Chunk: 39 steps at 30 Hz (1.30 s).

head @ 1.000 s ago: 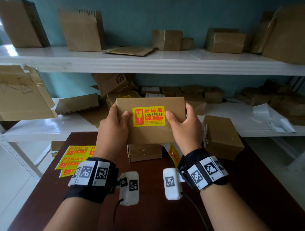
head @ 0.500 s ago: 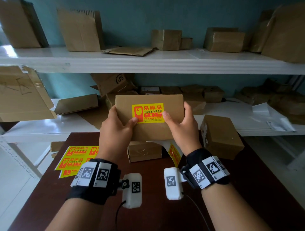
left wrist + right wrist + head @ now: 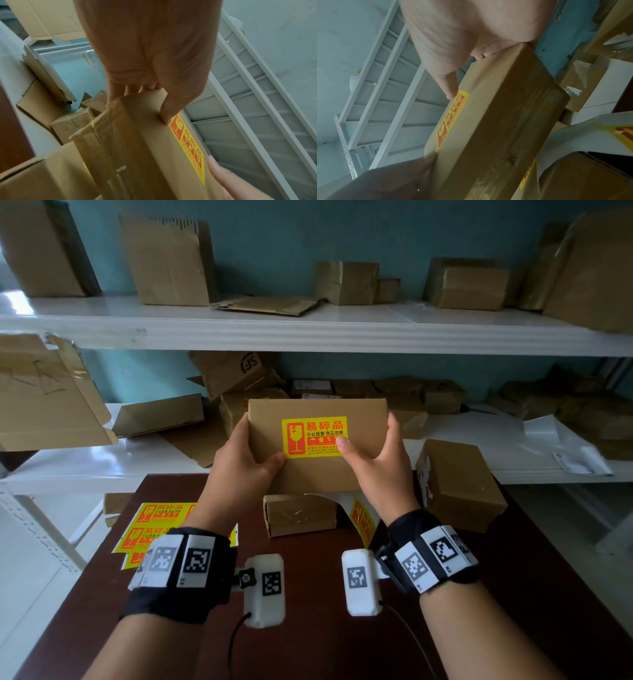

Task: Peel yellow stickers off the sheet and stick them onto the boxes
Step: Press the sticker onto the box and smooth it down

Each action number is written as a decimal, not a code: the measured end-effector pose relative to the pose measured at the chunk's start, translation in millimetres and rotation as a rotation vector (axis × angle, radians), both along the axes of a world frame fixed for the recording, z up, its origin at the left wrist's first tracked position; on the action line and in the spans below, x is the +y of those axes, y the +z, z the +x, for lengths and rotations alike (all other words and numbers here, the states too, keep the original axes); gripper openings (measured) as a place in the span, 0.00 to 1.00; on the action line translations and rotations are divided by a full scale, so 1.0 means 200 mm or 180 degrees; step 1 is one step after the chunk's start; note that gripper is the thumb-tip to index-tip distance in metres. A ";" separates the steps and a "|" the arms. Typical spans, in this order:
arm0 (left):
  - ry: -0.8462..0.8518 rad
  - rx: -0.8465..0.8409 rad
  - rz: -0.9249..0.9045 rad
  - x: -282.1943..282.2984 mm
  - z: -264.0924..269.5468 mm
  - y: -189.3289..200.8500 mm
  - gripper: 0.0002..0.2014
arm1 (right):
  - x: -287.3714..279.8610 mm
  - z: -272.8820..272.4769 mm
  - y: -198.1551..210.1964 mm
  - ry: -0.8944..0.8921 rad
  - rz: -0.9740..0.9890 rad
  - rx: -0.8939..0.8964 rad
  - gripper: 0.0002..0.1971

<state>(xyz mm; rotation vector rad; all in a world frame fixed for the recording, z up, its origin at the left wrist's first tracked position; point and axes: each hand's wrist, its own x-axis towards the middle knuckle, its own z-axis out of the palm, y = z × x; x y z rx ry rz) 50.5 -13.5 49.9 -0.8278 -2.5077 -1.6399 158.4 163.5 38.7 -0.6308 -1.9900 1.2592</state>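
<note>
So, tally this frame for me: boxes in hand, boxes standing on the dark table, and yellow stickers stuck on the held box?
Boxes in hand: 1, the held box, gripped by the left hand and right hand.
Boxes on the dark table: 2, the small box and the larger box.
Stickers on the held box: 1, the yellow sticker.
Total: 4.

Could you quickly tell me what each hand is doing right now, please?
Left hand: grips the left end of the cardboard box.
Right hand: grips its right end, thumb on the yellow sticker.
</note>
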 end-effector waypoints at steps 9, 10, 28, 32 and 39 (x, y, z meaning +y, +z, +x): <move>0.0304 0.0155 0.0207 0.02 0.02 -0.01 0.38 | -0.02 -0.02 -0.01 0.0047 -0.0052 0.0127 0.52; 0.0290 0.0137 0.0209 0.02 0.01 -0.01 0.38 | -0.02 -0.02 -0.02 0.0050 -0.0066 0.0119 0.53; -0.0109 -0.0139 0.0395 0.01 0.03 -0.03 0.37 | 0.00 0.00 0.00 -0.0288 0.0165 -0.0049 0.53; -0.0143 -0.0162 0.0358 0.01 0.04 -0.03 0.35 | 0.02 0.01 0.01 -0.0287 0.0264 -0.0132 0.52; -0.0031 -0.0142 0.0305 0.00 0.03 -0.04 0.34 | 0.05 0.02 0.00 -0.0215 0.0507 -0.0280 0.48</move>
